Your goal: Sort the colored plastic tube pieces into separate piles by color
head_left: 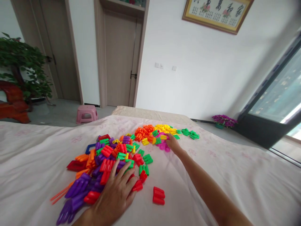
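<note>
A mixed heap of plastic pieces, with purple pieces point(78, 185), red pieces point(107, 166) and green pieces point(148, 159), spreads over the cloth. My left hand point(117, 191) lies on the heap's near right side, fingers spread, palm down. Farther back, my right hand point(172, 142) reaches to a yellow piece point(163, 137), its fingers closed at that piece's end, above magenta pieces point(164, 147). Orange pieces point(142, 132) and a yellow pile point(166, 128) sit behind it. One red piece point(159, 195) rests apart, right of my left hand.
A pale patterned cloth point(211, 175) covers the broad surface. Beyond it stand a pink stool point(87, 113), a leafy plant point(23, 62), a red wooden seat point(14, 103) and purple flowers point(224, 120) in a pot. Several green pieces point(194, 135) lie at the back right.
</note>
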{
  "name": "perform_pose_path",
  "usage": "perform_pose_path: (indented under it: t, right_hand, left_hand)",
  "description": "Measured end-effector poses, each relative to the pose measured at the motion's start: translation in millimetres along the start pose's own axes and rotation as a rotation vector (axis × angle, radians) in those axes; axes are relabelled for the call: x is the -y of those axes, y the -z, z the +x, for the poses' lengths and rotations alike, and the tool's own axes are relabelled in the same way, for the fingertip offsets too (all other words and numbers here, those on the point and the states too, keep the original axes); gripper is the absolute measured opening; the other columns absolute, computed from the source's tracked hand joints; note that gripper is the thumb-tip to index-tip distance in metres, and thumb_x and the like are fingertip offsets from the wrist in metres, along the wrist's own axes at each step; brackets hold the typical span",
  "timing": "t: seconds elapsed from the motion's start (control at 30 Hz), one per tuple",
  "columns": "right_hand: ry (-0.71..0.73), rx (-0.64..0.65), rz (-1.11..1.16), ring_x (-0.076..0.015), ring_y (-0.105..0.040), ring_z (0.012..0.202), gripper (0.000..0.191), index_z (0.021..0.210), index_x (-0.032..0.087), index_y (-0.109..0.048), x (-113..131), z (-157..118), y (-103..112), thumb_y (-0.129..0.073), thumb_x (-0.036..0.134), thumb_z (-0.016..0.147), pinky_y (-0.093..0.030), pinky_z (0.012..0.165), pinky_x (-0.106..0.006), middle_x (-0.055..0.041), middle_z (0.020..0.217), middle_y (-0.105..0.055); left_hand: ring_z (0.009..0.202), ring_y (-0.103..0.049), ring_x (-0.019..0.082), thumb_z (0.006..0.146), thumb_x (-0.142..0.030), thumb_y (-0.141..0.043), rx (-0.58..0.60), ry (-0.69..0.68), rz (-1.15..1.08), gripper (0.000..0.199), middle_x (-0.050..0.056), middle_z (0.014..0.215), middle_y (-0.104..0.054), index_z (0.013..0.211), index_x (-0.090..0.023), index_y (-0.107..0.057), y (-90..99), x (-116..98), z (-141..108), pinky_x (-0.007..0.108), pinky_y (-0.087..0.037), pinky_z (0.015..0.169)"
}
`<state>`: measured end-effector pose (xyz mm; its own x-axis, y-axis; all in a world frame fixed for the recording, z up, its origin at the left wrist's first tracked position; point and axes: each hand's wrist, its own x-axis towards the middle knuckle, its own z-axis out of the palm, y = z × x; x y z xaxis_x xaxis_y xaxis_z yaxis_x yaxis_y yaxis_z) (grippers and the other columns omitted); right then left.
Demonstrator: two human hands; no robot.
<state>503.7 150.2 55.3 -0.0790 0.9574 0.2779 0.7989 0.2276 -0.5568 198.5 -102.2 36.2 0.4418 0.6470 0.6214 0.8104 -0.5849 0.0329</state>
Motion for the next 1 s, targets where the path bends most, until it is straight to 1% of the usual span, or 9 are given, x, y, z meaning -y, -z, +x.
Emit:
perform_pose_path:
  t: [0.1, 0.3, 0.37, 0.47, 0.57, 0.67, 0.73, 0.87, 1.0]
  right_hand:
    - [0.101, 0.081, -0.038, -0.0211, -0.065, 0.106, 0.059, 0.130, 0.019, -0.063, 19.8, 10.8, 4.0, -0.051, 0.007, 0.073, -0.049, 0.092, -0.029, -0.0073, 0.118, -0.071]
    - [-0.113, -0.161, -0.303, -0.0252, -0.066, 0.105, 0.053, 0.147, 0.023, -0.044, 51.9, 56.9, 17.0, -0.038, 0.020, 0.095, -0.048, 0.088, -0.035, -0.0113, 0.123, -0.068]
    - [-0.110, -0.159, -0.379, -0.0251, -0.065, 0.106, 0.052, 0.149, 0.023, -0.040, 61.3, 72.9, 10.9, -0.033, 0.019, 0.098, -0.047, 0.088, -0.035, -0.0128, 0.127, -0.066]
    - [-0.013, -0.106, -0.548, -0.0241, -0.061, 0.114, 0.053, 0.149, 0.023, -0.038, 74.3, 91.7, -5.6, -0.030, 0.012, 0.098, -0.045, 0.091, -0.034, -0.0142, 0.131, -0.062]
    - [0.054, 0.014, -0.677, -0.0238, -0.059, 0.120, 0.048, 0.141, 0.019, -0.046, 83.8, 101.7, -23.4, -0.031, 0.009, 0.097, -0.044, 0.093, -0.032, -0.0161, 0.128, -0.063]
    - [0.067, 0.134, -0.694, -0.0229, -0.062, 0.115, 0.036, 0.126, 0.018, -0.058, 90.4, 102.2, -36.1, -0.039, 0.010, 0.096, -0.046, 0.090, -0.030, -0.0152, 0.119, -0.068]
    - [0.089, 0.194, -0.698, -0.0221, -0.063, 0.113, 0.032, 0.122, 0.018, -0.059, 95.2, 98.5, -39.5, -0.043, 0.011, 0.095, -0.046, 0.089, -0.029, -0.0145, 0.118, -0.069]
    - [0.134, 0.267, -0.706, -0.0227, -0.065, 0.110, 0.030, 0.121, 0.017, -0.058, 106.5, 83.5, -35.3, -0.044, 0.011, 0.096, -0.046, 0.088, -0.030, -0.0156, 0.118, -0.069]
    - [0.192, 0.312, -0.713, -0.0237, -0.066, 0.110, 0.028, 0.119, 0.015, -0.058, 116.9, 56.4, -29.3, -0.043, 0.011, 0.096, -0.046, 0.086, -0.030, -0.0161, 0.116, -0.069]
  left_hand:
    - [0.135, -0.045, 0.023, 0.094, -0.044, -0.057, -0.006, 0.008, -0.005, 0.028, 0.000, 0.129, -0.066, 0.115, -0.027, -0.067, 0.0, 0.1, -0.6, 0.053, 0.001, 0.124]
    - [0.134, -0.046, 0.023, 0.094, -0.041, -0.057, 0.011, -0.002, -0.002, 0.027, 0.000, 0.126, -0.066, 0.116, -0.028, -0.065, 0.7, 1.0, -0.5, 0.052, 0.002, 0.124]
    - [0.135, -0.045, 0.023, 0.094, -0.039, -0.057, 0.026, -0.013, 0.018, 0.026, 0.001, 0.126, -0.066, 0.117, -0.028, -0.064, 0.8, 1.8, 0.1, 0.052, 0.002, 0.124]
    - [0.136, -0.045, 0.024, 0.093, -0.040, -0.058, 0.021, -0.032, 0.023, 0.025, 0.001, 0.125, -0.066, 0.113, -0.027, -0.065, -2.5, 4.5, 0.0, 0.052, 0.002, 0.124]
    - [0.134, -0.046, 0.024, 0.092, -0.042, -0.059, -0.021, -0.060, 0.042, 0.026, 0.002, 0.123, -0.067, 0.111, -0.026, -0.065, -7.7, 8.1, -1.2, 0.053, 0.004, 0.123]
    - [0.134, -0.046, 0.024, 0.092, -0.043, -0.058, -0.015, -0.076, 0.065, 0.028, 0.003, 0.123, -0.067, 0.113, -0.026, -0.064, -9.0, 9.8, -2.0, 0.053, 0.005, 0.123]
    - [0.135, -0.045, 0.025, 0.093, -0.043, -0.056, 0.014, -0.063, 0.067, 0.028, 0.004, 0.125, -0.066, 0.114, -0.025, -0.064, -6.9, 9.0, -1.9, 0.053, 0.006, 0.123]
    - [0.137, -0.044, 0.025, 0.096, -0.041, -0.052, 0.061, -0.023, 0.051, 0.027, 0.004, 0.125, -0.066, 0.116, -0.026, -0.063, -0.2, 4.5, -1.2, 0.054, 0.005, 0.122]
    - [0.136, -0.044, 0.023, 0.098, -0.042, -0.049, 0.086, 0.022, 0.031, 0.028, 0.003, 0.124, -0.066, 0.117, -0.026, -0.063, 5.0, -0.5, -0.7, 0.054, 0.005, 0.123]
